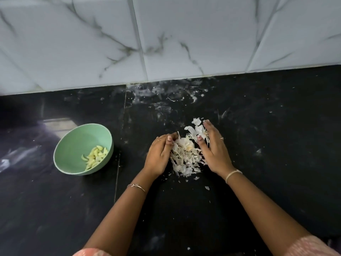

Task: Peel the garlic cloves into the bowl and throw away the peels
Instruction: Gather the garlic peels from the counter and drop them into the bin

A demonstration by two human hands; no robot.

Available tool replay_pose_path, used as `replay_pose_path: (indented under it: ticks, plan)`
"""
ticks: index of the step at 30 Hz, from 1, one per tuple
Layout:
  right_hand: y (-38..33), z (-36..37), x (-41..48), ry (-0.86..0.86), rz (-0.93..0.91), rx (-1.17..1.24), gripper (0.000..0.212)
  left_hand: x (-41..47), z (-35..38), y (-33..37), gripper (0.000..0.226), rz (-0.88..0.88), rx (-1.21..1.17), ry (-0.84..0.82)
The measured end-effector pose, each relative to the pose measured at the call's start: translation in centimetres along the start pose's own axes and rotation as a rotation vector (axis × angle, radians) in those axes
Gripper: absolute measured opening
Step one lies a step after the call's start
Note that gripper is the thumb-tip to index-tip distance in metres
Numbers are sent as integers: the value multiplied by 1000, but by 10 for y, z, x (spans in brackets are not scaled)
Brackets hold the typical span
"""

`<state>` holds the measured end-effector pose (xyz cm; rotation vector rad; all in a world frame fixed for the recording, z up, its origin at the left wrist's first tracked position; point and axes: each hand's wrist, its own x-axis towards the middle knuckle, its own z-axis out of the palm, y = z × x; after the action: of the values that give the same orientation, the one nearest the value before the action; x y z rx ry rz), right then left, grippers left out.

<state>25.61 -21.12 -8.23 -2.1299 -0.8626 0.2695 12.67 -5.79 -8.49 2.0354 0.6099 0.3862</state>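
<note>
A heap of white papery garlic peels [186, 156] lies on the black counter at the centre. My left hand [160, 156] stands on edge against the heap's left side, fingers lightly curved around it. On the heap's right side my right hand [214, 150] presses in with straight fingers, so both hands cup the peels between them. A pale green bowl [73, 145] sits to the left, apart from my hands, with several peeled yellowish garlic cloves [95, 157] inside.
The black counter [267, 145] meets a white marble-tiled wall [166, 43] at the back. Small peel scraps [207, 188] lie scattered near the heap, and white smears mark the counter by the wall.
</note>
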Motion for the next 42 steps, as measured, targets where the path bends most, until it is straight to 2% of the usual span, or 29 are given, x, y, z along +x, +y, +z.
replay_pose_path:
  ticks: [3,4,7,8,10,13,15,16,19,22,24,27,29,34,38,42]
  plan:
    - [5,-6,27,10,-15,22,65,-2,-6,8,60,-40,-34,-48]
    - [7,-9,36,-20,-15,10,61,-5,-8,11,69,-28,13,-72]
    - [7,-13,56,-196,-61,-4,54,-21,-6,15,118,53,286,-206]
    - [6,-12,58,-253,-91,-13,50,-26,-3,14,129,81,383,-238]
    - [4,-7,56,-337,-171,-32,45,-31,5,9,138,131,520,-231]
    - [2,3,41,-410,-248,6,53,-26,11,4,134,133,580,-201]
    - [2,6,31,-431,-242,63,55,-20,9,7,122,162,552,-180]
    - [1,6,27,-432,-230,95,53,-19,7,8,109,165,465,-157]
    - [-5,2,17,-445,-245,119,50,-17,1,8,68,68,-25,-11]
    - [-15,0,7,-489,-322,-80,69,-18,-3,5,67,19,-282,137]
    - [-21,4,0,-477,-410,-277,84,-18,-3,5,64,-8,-342,184]
    - [-27,17,-8,-447,-459,-455,89,-19,-1,4,62,-31,-391,218]
    - [-30,25,-10,-412,-446,-497,81,-20,0,4,64,-36,-404,228]
    - [-30,35,-12,-230,-573,-488,41,-20,0,7,62,-42,-439,237]
    - [-32,39,-7,-165,-632,-506,27,-19,-2,8,65,-44,-487,259]
    - [-39,42,2,-169,-637,-497,19,-19,-2,8,64,-54,-494,270]
